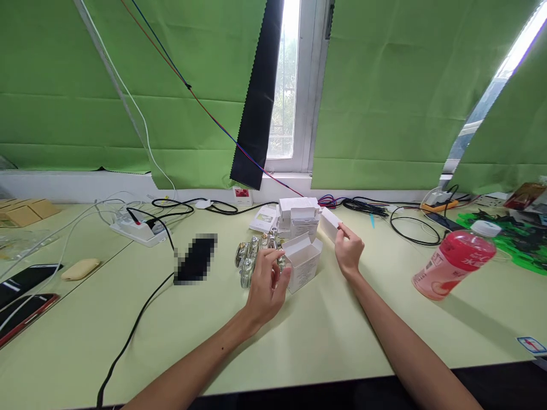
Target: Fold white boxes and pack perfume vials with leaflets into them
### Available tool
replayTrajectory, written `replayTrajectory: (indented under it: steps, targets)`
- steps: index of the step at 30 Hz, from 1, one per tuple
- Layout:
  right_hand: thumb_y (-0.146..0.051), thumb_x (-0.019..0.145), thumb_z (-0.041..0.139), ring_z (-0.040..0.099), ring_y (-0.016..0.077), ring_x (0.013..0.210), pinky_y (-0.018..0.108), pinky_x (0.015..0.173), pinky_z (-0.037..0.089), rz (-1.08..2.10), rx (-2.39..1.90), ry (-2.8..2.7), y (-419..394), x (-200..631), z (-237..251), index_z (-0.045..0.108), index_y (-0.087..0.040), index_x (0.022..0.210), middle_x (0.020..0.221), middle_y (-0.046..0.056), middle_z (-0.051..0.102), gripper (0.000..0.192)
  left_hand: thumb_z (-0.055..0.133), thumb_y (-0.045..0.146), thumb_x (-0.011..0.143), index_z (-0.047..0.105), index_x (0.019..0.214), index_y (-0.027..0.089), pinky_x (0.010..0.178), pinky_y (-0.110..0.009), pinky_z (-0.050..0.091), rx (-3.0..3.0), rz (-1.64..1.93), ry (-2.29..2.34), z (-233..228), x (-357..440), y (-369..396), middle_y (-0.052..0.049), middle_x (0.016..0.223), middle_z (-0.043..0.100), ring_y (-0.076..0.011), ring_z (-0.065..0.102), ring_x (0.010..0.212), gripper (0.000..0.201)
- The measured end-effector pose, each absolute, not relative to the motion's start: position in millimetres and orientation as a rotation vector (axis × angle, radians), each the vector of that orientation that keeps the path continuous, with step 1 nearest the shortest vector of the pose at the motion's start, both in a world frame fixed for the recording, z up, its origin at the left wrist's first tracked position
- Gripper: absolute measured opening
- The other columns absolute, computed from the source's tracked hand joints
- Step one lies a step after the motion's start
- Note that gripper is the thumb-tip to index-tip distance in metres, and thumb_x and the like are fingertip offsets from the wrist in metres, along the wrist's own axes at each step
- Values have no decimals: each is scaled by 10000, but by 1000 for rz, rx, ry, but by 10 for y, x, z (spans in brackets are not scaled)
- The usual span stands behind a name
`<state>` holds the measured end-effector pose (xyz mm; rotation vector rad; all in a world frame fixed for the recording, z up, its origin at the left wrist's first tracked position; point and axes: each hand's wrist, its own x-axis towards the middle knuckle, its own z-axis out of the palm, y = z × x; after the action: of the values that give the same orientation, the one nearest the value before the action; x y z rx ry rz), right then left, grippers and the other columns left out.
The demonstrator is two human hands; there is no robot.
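My left hand hovers at the near side of a group of small, shiny glass-and-metal pieces, its fingers bent and thumb apart. Beside its thumb stands a white carton with its top flaps up. Whether the thumb touches that carton I cannot tell. Some of the shiny pieces are hidden behind the fingers. My right hand is closed on a narrow white box, gripping its right end. Just left of this box, more white cartons are stacked.
A pink drink bottle stands to the right. At left lie a black, pixelated phone-like shape, a power strip and more phones. Black cables run along the back, below green curtains.
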<state>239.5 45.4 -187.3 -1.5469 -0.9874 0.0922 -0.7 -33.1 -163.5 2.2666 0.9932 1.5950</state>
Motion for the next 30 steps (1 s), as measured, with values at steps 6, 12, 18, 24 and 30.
replayTrajectory:
  steps: [6,12,18,24,30]
  targets:
    - [-287,787,487,737,264,1010,330,865,568,201,-1438,-635,467,2532,-1840,799,-129,1052,1091,132,792,438,474,253,1022,511,1215,233,537,-218,513,2286,1606,977,-1626,-13,-330,-64,1111,525,-78,540,653,198]
    - [-271,660,500,648,205,697,279,530,474,344,-1344,-359,535,2728,-1889,770,-152,894,875,81,754,377,472,248,1022,512,1202,232,540,-214,518,2299,1602,974,-1617,-16,-328,-66,1116,519,-76,529,650,185]
    - [-241,643,511,581,167,674,259,485,409,441,-1189,-214,574,2877,-1839,650,-173,797,816,49,663,219,468,241,1024,510,1201,236,548,-216,522,2300,1602,965,-1608,-15,-334,-63,1121,512,-75,531,654,182]
    - [-202,699,591,633,157,791,271,650,530,659,-970,-240,550,2901,-1720,573,-194,829,847,12,625,132,478,230,1018,519,1188,228,529,-209,510,2303,1618,958,-1602,-13,-330,-58,1108,510,-69,524,641,175]
    - [-88,744,572,662,128,784,280,768,586,970,-749,-300,432,2684,-1539,596,-203,889,850,2,664,186,507,225,1007,528,1177,226,510,-205,499,2303,1631,957,-1601,-16,-321,-57,1097,514,-71,531,646,172]
